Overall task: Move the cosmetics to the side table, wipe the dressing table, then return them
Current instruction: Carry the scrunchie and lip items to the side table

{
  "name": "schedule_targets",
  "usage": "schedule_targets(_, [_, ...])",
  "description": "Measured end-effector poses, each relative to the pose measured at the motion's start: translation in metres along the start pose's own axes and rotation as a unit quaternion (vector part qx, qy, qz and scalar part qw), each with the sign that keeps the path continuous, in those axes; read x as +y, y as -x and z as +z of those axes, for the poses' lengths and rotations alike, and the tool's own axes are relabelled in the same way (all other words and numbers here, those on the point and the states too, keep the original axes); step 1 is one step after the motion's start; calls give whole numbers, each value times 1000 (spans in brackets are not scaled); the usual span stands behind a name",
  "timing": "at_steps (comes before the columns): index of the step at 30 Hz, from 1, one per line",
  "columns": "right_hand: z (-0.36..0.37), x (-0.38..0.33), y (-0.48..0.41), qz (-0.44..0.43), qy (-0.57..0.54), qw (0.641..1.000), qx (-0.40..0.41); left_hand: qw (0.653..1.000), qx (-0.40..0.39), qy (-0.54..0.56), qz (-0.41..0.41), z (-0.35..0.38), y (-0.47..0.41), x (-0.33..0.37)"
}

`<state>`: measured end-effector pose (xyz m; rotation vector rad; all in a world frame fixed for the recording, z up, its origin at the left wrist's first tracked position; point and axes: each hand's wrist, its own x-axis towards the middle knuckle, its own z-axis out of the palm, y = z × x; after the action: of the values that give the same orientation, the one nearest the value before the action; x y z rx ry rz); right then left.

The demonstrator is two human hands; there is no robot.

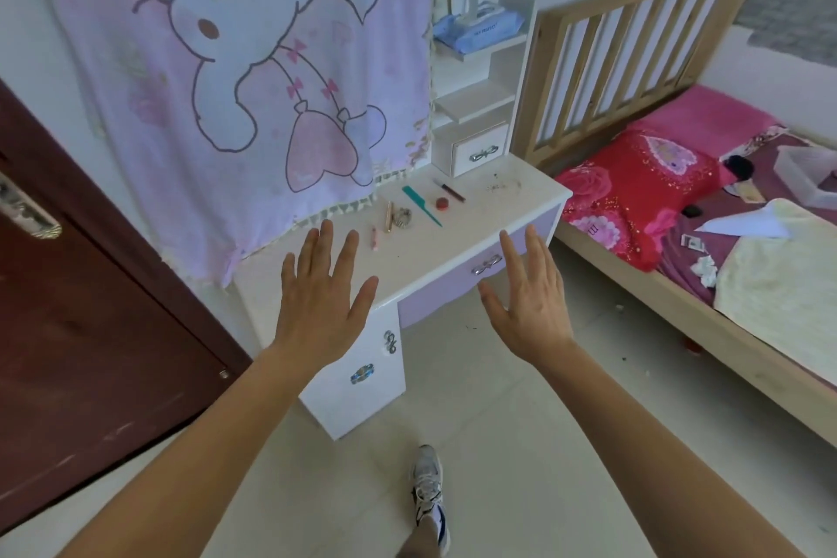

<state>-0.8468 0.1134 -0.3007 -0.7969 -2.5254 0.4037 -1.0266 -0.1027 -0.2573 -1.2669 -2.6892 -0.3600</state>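
Slim teal comb (422, 206), glossy white tabletop (480, 224)

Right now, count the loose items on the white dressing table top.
6, clustered mid-top: teal comb, red round pot, dark pencil behind it, gold tube, pink stick, silvery clip. Left hand may hide more.

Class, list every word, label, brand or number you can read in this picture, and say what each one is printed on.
No text can be read for certain.
Blue wipes pack: dark print, too blurred to read.
Red pillow: small dark mark near its edge, too small to read.
Small card on the bed: print too small to read.
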Motion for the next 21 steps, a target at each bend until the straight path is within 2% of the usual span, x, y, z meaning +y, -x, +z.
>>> schedule_targets(4, [22,17,-81,-3,20,1000,-23,1000,1,8,-3,24,-84,-9])
schedule_targets(9, [40,30,-190,-9,50,996,-69,999,-36,-2,-11,55,-190,-26])
schedule_targets(16, [94,64,-280,-1,49,990,-129,988,-150,-40,-4,122,-275,-45])
schedule_targets(21, [159,95,-326,-34,51,977,-205,971,-227,-40,-62,174,-306,-58])
